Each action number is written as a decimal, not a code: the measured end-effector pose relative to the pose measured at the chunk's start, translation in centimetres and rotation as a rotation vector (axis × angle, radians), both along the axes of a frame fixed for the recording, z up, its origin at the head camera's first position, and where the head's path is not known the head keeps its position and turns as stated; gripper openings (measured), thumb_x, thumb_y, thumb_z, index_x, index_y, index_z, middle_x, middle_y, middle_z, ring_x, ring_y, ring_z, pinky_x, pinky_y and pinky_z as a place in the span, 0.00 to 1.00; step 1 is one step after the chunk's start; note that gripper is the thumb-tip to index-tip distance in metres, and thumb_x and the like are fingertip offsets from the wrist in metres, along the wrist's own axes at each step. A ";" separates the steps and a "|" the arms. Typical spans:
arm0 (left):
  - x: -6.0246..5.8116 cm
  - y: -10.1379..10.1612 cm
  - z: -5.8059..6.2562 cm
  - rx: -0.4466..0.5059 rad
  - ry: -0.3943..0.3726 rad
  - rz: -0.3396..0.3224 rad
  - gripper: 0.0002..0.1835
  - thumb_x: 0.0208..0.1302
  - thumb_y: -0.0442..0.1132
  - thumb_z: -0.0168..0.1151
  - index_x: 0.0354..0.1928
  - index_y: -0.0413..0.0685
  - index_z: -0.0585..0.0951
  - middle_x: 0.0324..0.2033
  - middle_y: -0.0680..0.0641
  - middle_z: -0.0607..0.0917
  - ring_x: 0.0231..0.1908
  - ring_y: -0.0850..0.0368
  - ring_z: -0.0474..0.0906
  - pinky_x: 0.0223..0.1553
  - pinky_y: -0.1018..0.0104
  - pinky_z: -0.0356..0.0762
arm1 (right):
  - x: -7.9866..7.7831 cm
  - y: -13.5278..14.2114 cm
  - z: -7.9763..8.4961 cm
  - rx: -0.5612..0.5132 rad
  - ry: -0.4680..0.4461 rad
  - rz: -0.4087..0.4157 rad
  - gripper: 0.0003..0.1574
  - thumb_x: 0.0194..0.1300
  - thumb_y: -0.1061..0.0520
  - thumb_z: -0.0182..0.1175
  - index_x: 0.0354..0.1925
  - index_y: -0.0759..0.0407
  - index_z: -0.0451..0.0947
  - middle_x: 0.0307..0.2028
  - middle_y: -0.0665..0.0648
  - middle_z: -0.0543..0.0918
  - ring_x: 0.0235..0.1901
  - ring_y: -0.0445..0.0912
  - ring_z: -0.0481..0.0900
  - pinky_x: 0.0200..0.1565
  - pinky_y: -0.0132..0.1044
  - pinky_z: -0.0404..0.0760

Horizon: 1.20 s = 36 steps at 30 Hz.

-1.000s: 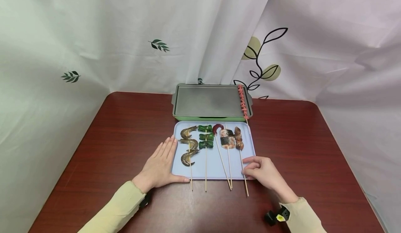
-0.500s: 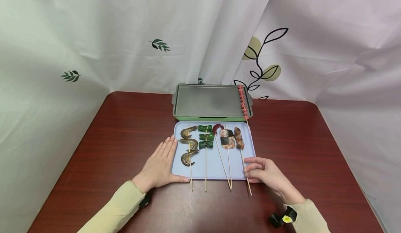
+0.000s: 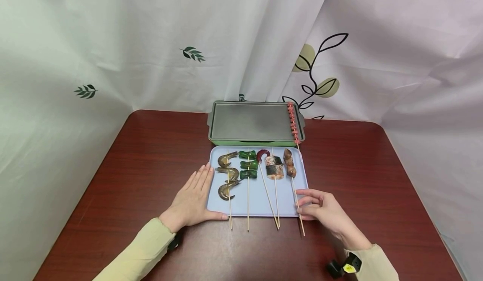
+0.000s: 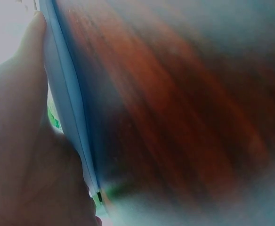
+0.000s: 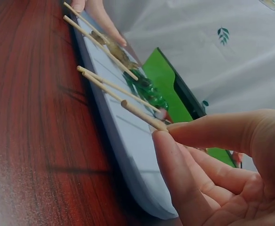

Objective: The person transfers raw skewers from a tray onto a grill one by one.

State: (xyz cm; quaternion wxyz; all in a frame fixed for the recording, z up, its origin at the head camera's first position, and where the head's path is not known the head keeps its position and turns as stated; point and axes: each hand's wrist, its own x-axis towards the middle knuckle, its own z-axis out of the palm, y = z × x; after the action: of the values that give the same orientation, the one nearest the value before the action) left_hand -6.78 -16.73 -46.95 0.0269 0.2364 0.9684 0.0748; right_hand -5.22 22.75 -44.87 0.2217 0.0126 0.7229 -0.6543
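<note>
In the head view a pale blue tray (image 3: 260, 205) lies on the table. My left hand (image 3: 192, 199) rests along its left edge, fingers straight and thumb at the near corner. With thumb and index finger my right hand (image 3: 320, 212) pinches the stick of a brown meat skewer (image 3: 289, 163) at the tray's right side; the right wrist view shows this stick (image 5: 140, 113) between the fingertips. Left of it on the tray lie a fish skewer (image 3: 274, 167), a dark red tentacle-like skewer (image 3: 263, 154), a green pepper skewer (image 3: 248, 165) and a shrimp skewer (image 3: 228, 174).
Behind the tray stands a grey grill pan (image 3: 247, 121) on a green base. A skewer of small pink pieces (image 3: 292, 123) lies along its right side, stick reaching over the tray. Several stick ends overhang the tray's near edge. A white curtain (image 3: 188, 12) hangs behind the table.
My right hand has shifted slightly right with the meat skewer, whose top has moved away from the fish skewer and up a little. The left hand stays in place.
</note>
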 end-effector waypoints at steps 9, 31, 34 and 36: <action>0.0 0.0 0.1 -0.006 0.003 -0.003 0.75 0.46 0.87 0.54 0.78 0.29 0.52 0.77 0.32 0.50 0.77 0.40 0.45 0.75 0.48 0.47 | 0.2 -0.2 0.8 0.004 0.039 0.016 0.36 0.62 0.70 0.67 0.66 0.79 0.68 0.40 0.67 0.83 0.36 0.45 0.86 0.38 0.43 0.87; -0.2 0.0 0.1 -0.005 -0.004 0.003 0.76 0.45 0.88 0.53 0.78 0.30 0.51 0.77 0.33 0.51 0.77 0.40 0.45 0.75 0.48 0.46 | 0.0 -2.6 2.1 -0.008 0.137 0.149 0.34 0.62 0.71 0.67 0.65 0.78 0.70 0.41 0.73 0.81 0.35 0.51 0.88 0.38 0.45 0.87; -0.1 0.0 0.0 -0.004 -0.005 0.004 0.76 0.45 0.88 0.54 0.78 0.30 0.52 0.77 0.33 0.51 0.77 0.40 0.44 0.75 0.48 0.46 | -0.2 -2.9 2.4 -0.001 0.150 0.146 0.34 0.62 0.71 0.67 0.65 0.77 0.70 0.41 0.70 0.81 0.35 0.52 0.87 0.38 0.46 0.88; -0.1 0.0 0.0 -0.003 -0.009 0.003 0.76 0.45 0.87 0.55 0.78 0.30 0.51 0.77 0.33 0.51 0.77 0.40 0.44 0.75 0.48 0.46 | -0.3 -3.1 2.7 0.002 0.155 0.141 0.34 0.61 0.71 0.67 0.65 0.77 0.70 0.41 0.70 0.81 0.33 0.52 0.87 0.38 0.46 0.88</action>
State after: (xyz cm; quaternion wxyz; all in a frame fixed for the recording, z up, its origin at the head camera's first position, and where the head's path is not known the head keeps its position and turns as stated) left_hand -6.87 -16.74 -46.90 0.0315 0.2344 0.9688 0.0742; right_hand -5.54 19.65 -42.14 0.2108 -0.0885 0.7376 -0.6353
